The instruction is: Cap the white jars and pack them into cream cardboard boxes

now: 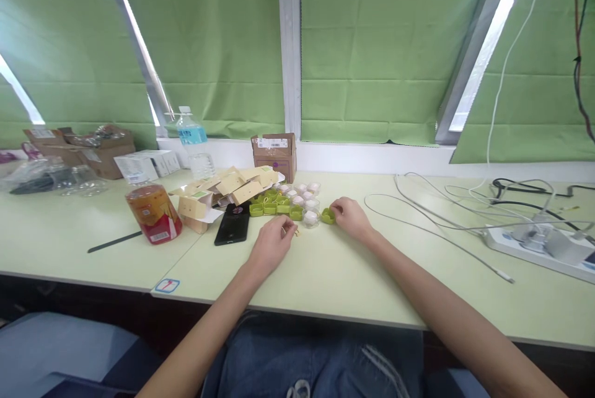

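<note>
Head view, seated at a pale green table (325,274). Right hand (351,218) rests on the table, fingers curled around a small green cap (328,216), gripping it at the fingertips; the cap lies at the right end of a row of parts. Left hand (272,243) lies loosely curled on the table, fingertips pinching a tiny yellowish piece (296,232); too small to identify. Just beyond both hands: a cluster of green caps (272,206) and clear cups (307,199) with white contents, touching one another. Left of the cluster: black phone (232,224) flat on the table, folded tan cartons (223,190), red jar (153,212), water bottle (195,144). Small cardboard box (274,153) behind the cluster, against the sill. Cables (441,212) and a white power strip (539,243) well to the right.
</note>
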Motion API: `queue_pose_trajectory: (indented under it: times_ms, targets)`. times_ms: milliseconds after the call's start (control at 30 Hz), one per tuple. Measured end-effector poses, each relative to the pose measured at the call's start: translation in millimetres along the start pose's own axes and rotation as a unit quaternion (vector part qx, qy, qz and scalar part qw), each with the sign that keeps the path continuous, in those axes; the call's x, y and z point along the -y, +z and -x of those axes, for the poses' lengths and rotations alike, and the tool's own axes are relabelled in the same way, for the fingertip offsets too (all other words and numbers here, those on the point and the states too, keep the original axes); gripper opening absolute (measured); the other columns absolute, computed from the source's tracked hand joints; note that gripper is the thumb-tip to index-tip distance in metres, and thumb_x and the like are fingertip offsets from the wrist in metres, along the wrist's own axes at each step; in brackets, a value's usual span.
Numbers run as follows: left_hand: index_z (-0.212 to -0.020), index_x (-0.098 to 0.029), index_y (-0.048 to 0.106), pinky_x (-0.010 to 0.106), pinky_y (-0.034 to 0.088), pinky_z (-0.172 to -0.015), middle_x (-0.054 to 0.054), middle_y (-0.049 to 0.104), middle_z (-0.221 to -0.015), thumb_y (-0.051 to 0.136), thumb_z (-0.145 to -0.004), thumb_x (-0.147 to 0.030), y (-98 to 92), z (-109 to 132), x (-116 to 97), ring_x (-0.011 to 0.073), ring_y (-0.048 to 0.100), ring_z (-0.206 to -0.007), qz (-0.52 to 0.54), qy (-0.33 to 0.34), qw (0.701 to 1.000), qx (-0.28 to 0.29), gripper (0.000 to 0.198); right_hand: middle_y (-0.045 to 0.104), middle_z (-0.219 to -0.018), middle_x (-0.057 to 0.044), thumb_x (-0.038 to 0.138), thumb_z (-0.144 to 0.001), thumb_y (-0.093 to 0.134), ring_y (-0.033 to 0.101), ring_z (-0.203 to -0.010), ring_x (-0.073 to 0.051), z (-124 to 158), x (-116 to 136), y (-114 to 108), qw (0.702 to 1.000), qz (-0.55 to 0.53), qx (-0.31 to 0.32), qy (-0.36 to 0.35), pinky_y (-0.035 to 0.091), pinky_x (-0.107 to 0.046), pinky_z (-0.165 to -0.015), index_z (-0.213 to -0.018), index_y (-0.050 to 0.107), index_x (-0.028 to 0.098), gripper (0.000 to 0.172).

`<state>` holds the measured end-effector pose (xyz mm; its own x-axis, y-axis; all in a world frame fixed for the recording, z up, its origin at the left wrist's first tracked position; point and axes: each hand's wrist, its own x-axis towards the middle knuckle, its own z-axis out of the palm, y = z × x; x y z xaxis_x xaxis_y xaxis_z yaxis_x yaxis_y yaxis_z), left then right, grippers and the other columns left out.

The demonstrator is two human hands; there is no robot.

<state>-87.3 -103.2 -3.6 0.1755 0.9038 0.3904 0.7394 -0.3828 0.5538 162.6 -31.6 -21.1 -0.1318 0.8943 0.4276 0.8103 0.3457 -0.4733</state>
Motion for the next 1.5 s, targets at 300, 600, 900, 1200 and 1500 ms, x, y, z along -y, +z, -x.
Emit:
queue_pose_trajectory:
  times_ms: [300,600,900,1200,1500]
  targets:
    - [-0.104,-0.017,0.072,0.039,0.051,-0.09,0.011,0.073,-0.105,0.053,-0.093,-0.02,4.6,-0.9,7.6,0.0254,0.068,-0.092,-0.046,-0.001,0.999,0.008,0.022,0.072,-0.095,-0.008,0.014,-0.093,0.049,0.062,-0.085,-0.018,0.3,-0.1,2.5,1.0,-0.004,-0.02,0.016,0.04,-0.028,-0.073,-0.084,0.069,0.019,0.023]
    - [-0.116,-0.018,0.069,0.036,0.052,-0.085,0.008,0.07,-0.105,0.047,-0.087,-0.008,3.6,-1.1,4.5,0.0206,0.064,-0.081,-0.027,0.027,0.999,-0.004,0.038,0.07,-0.093,-0.007,0.014,-0.093,0.05,0.061,-0.085,-0.018,1.3,3.2,0.4,0.999,-0.005,-0.034,-0.01,0.041,-0.028,-0.074,-0.083,0.067,0.019,0.021]
    - [-0.116,-0.02,0.065,0.037,0.051,-0.084,0.009,0.069,-0.11,0.043,-0.093,-0.014,3.1,1.0,4.3,0.0207,0.063,-0.082,-0.018,0.037,0.999,0.003,0.033,0.07,-0.092,-0.006,0.012,-0.09,0.052,0.06,-0.083,-0.018,1.9,4.2,-0.2,1.0,-0.002,-0.015,-0.023,0.04,-0.028,-0.072,-0.081,0.068,0.019,0.019]
    - [-0.114,-0.021,0.058,0.039,0.051,-0.092,0.01,0.068,-0.118,0.041,-0.097,-0.018,5.7,1.2,6.8,0.0235,0.067,-0.096,-0.013,0.031,0.999,-0.003,0.023,0.069,-0.086,-0.005,0.012,-0.091,0.051,0.059,-0.079,-0.017,2.3,6.0,0.6,0.998,0.001,-0.001,-0.056,0.04,-0.027,-0.073,-0.079,0.067,0.018,0.021]
    - [-0.11,-0.022,0.055,0.04,0.049,-0.094,0.009,0.065,-0.116,0.035,-0.101,-0.02,7.0,2.6,7.5,0.0255,0.065,-0.106,-0.017,0.046,0.999,0.013,0.022,0.067,-0.086,-0.005,0.014,-0.093,0.051,0.059,-0.081,-0.017,2.3,6.6,-0.6,0.997,0.004,-0.016,-0.072,0.04,-0.027,-0.074,-0.079,0.067,0.019,0.021]
